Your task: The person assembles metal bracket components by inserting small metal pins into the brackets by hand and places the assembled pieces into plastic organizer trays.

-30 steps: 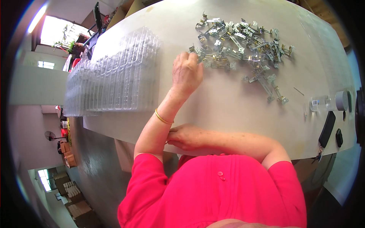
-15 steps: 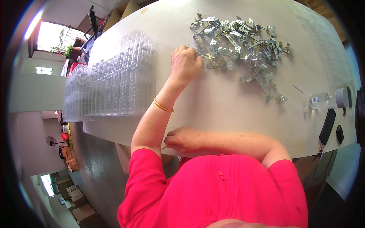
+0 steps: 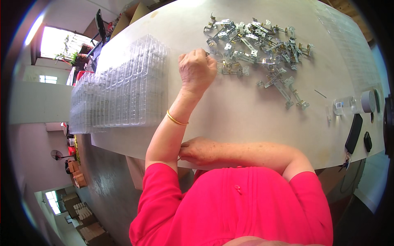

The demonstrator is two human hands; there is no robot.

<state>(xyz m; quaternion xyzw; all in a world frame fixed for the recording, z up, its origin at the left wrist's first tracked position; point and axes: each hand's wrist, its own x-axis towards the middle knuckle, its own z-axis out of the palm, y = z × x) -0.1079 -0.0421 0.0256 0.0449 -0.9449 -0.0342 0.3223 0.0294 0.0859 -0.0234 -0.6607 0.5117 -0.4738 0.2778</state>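
Compared with a second ago, the left hand (image 3: 198,69) is slightly farther left of the metal brackets (image 3: 248,44), and its fingers are curled in more tightly. A dark bit of metal shows at its fingertips, but I cannot tell whether it is gripped or lies beyond them. The brackets keep the same loose heap on the far middle of the table (image 3: 246,115), a few spread toward the near right. The right hand (image 3: 199,149) remains at the near edge, fingers bent; something thin shows at its fingertips, close by the left forearm, and I cannot tell how firmly it is held. Half a second ago, a wider gap showed between those fingertips and the forearm, which wears a gold-coloured bracelet (image 3: 175,119).

On the right, a clear container (image 3: 341,105) with a pale round lid (image 3: 368,101) carries a small label, its marks too small to read.

The table top is pale and smooth, with clear plastic trays (image 3: 131,82) packed in rows on the left. A thin rod (image 3: 320,93) lies to the right of the heap; nearer on that side are a long black case (image 3: 353,133) and a small black fob (image 3: 367,141). Past the left edge are a grey floor (image 3: 106,188), cardboard boxes (image 3: 78,174), a fan (image 3: 56,155) and, farther off, a bright window (image 3: 67,47).
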